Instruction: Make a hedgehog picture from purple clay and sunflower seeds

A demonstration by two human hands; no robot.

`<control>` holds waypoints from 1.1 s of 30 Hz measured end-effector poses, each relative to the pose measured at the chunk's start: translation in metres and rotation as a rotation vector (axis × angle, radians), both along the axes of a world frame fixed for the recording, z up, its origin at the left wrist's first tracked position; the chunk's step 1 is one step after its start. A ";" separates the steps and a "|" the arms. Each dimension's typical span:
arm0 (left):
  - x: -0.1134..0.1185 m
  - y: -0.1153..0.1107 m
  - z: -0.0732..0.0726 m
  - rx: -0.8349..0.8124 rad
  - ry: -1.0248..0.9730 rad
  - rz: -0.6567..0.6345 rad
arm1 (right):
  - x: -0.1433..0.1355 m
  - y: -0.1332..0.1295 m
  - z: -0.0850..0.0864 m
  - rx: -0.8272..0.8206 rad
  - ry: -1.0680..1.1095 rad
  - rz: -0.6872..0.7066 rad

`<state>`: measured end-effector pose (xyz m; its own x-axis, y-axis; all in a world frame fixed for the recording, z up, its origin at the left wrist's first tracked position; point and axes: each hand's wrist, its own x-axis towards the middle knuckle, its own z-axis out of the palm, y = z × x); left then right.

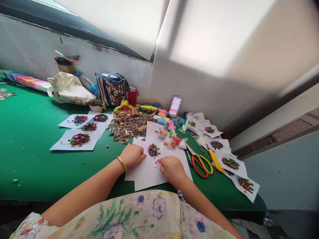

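Note:
In front of me lies a white paper card [143,161] bearing a hedgehog-like picture [154,150] of striped sunflower seeds with green and pink clay dots. My left hand [131,155], with a gold bangle [121,163] on its wrist, rests on the card's left side, its fingers curled in. My right hand [171,167] is at the lower right of the picture. Its index fingertip touches the card beside a few tiny coloured bits [155,160], and the other fingers are folded under. What either hand may hold is hidden.
A heap of sunflower seeds [129,125] lies beyond my hands. To the right are scissors [199,162], a yellow strip [216,161] and several decorated cards [230,163]. More cards [84,146] lie left. Clay packets [171,142], a bag [111,88] and a red bottle [133,96] stand behind.

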<state>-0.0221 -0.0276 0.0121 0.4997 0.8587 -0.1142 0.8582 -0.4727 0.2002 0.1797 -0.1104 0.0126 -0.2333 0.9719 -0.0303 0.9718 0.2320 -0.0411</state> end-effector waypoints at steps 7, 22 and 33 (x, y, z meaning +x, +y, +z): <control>0.000 0.000 0.001 -0.017 -0.005 0.016 | 0.000 0.000 -0.004 0.020 -0.003 0.001; 0.000 0.000 0.001 0.009 -0.004 -0.005 | 0.002 -0.001 -0.011 0.049 0.008 0.008; -0.001 0.001 -0.002 0.013 -0.015 -0.012 | 0.002 -0.001 -0.012 0.068 0.027 -0.014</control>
<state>-0.0233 -0.0267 0.0104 0.5115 0.8539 -0.0960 0.8494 -0.4856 0.2066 0.1816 -0.1117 0.0004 -0.2191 0.9748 0.0423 0.9739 0.2212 -0.0514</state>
